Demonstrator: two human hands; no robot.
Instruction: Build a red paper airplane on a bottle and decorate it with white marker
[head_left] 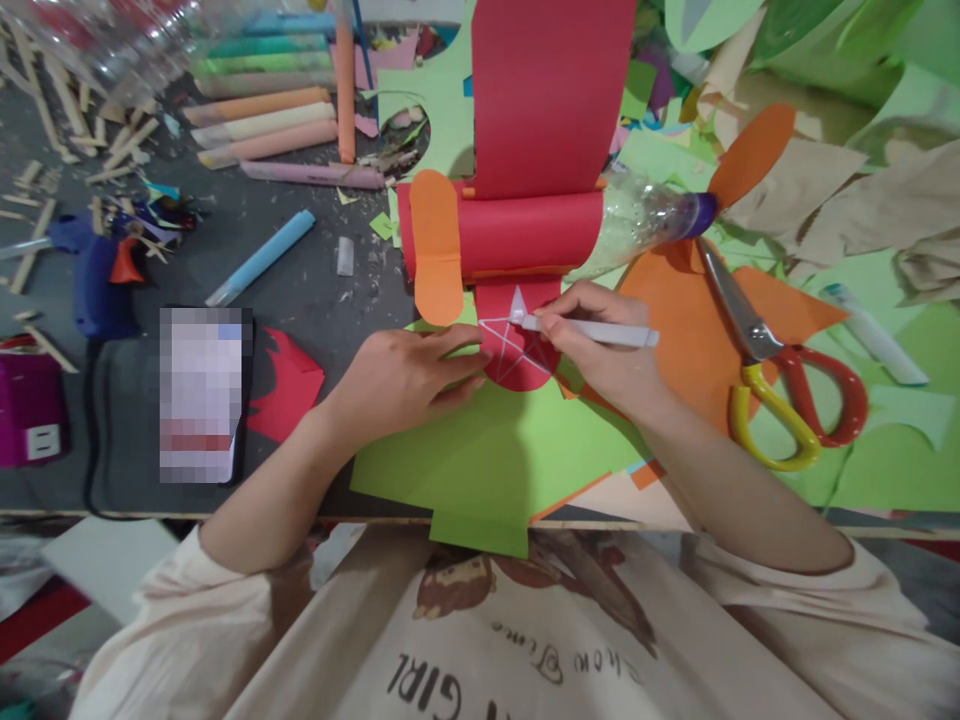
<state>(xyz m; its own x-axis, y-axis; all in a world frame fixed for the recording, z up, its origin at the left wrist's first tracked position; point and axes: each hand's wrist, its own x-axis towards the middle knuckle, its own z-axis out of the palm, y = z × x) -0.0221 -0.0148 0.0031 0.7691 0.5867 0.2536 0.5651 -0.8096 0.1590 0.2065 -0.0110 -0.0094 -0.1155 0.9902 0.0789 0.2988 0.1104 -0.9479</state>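
Observation:
A plane-like model lies before me: a plastic bottle (641,222) wrapped in red paper (525,235), with a long red paper wing (551,95) reaching away and a rounded red wing (525,372) towards me. White star lines are drawn on the near wing, the top point filled in. My right hand (600,335) grips a white marker (607,332), its tip at that filled point. Fingers stretched, my left hand (420,375) rests at the wing's left edge. An orange paper strip (437,250) crosses the bottle's left end, and an orange propeller blade (754,155) sits by the purple cap.
Red-and-yellow-handled scissors (765,345) lie at right on orange and green paper. Left are a phone (202,395), a blue glue gun (101,270) with its cord, a blue marker (262,258) and a red paper scrap (289,385). Several markers (262,110) lie behind.

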